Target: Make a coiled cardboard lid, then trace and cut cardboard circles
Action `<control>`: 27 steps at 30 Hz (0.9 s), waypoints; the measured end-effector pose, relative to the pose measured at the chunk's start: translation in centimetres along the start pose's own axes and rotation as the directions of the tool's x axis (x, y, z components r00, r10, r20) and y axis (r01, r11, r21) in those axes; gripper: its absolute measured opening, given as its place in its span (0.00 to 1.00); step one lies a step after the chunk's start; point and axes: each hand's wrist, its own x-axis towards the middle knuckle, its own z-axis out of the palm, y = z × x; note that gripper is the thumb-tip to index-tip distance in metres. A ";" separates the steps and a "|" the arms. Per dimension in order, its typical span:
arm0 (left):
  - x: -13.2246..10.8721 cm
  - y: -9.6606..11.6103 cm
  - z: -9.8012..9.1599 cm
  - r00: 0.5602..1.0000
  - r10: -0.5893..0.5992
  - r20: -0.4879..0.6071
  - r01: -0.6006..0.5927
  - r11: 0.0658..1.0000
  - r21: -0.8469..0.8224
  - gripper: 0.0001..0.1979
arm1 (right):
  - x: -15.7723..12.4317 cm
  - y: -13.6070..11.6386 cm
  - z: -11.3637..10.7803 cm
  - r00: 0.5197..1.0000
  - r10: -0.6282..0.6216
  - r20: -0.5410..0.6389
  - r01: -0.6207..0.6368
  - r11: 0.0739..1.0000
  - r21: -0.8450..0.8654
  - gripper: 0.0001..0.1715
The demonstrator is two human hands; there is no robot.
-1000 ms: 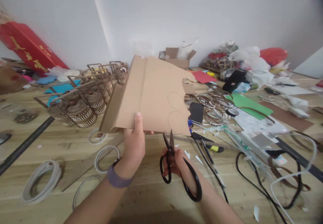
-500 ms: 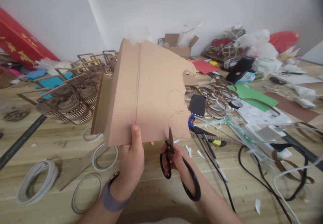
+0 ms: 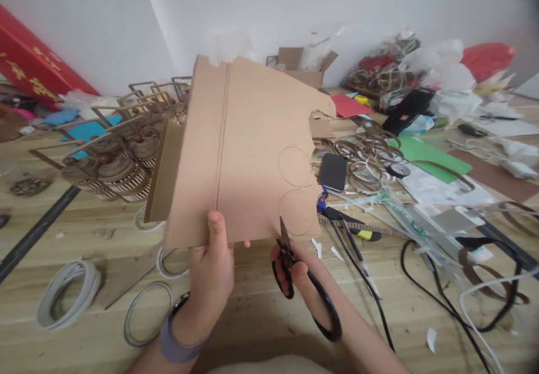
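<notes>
A large piece of brown cardboard (image 3: 252,138) is held up by my left hand (image 3: 213,267), thumb on its face and fingers behind. Two circles are drawn near its ragged right edge, and a crease runs down its left part. My right hand (image 3: 301,273) grips black-handled scissors (image 3: 285,239) by the loops. One blade lies over the front of the cardboard at its lower edge, its tip by the left side of the lower circle. The other blade is hidden behind the sheet.
Several woven lantern-like baskets (image 3: 122,166) stand at the left. White rings (image 3: 69,295) lie in front of them. On the right are brown hoops (image 3: 365,174), a black phone-like slab (image 3: 333,172), a yellow-black cutter (image 3: 362,228), green paper (image 3: 433,158) and black cables (image 3: 366,284).
The cardboard has shifted slightly left with my left hand and faces me more squarely. Both drawn circles show more clearly. The scissors stay at the lower edge.
</notes>
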 end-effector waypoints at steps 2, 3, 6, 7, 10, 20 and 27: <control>-0.1 0.0 -0.1 1.000 0.008 -0.024 -0.008 1.000 -0.022 0.22 | -0.2 0.0 0.1 1.000 0.012 0.002 -0.012 1.000 0.015 0.47; -0.2 0.0 -0.1 0.999 0.008 -0.034 -0.009 0.999 -0.031 0.21 | -0.3 0.0 0.1 1.000 0.012 0.002 -0.012 1.000 0.017 0.47; -0.2 -0.1 -0.4 0.999 -0.011 -0.036 0.011 1.000 -0.022 0.21 | -0.6 0.2 0.3 1.000 0.004 0.002 -0.004 1.000 0.016 0.45; -0.3 -0.2 -0.5 0.999 -0.016 -0.037 0.015 1.000 -0.017 0.21 | -0.7 0.3 0.3 1.000 0.002 -0.001 -0.002 1.000 0.014 0.45; -0.4 -0.4 -0.9 0.998 -0.029 -0.054 0.028 0.999 -0.022 0.23 | -0.9 0.3 0.5 1.000 0.004 -0.026 -0.004 1.000 0.014 0.44; -0.9 -0.1 -0.9 0.996 -0.062 -0.066 0.061 0.998 -0.008 0.22 | -1.3 1.0 1.2 0.999 0.001 -0.039 0.002 0.996 0.087 0.41; -0.7 -0.6 -1.2 0.998 -0.015 -0.057 0.015 1.000 0.005 0.22 | -1.4 1.2 1.5 0.999 0.020 -0.038 -0.014 0.988 0.157 0.38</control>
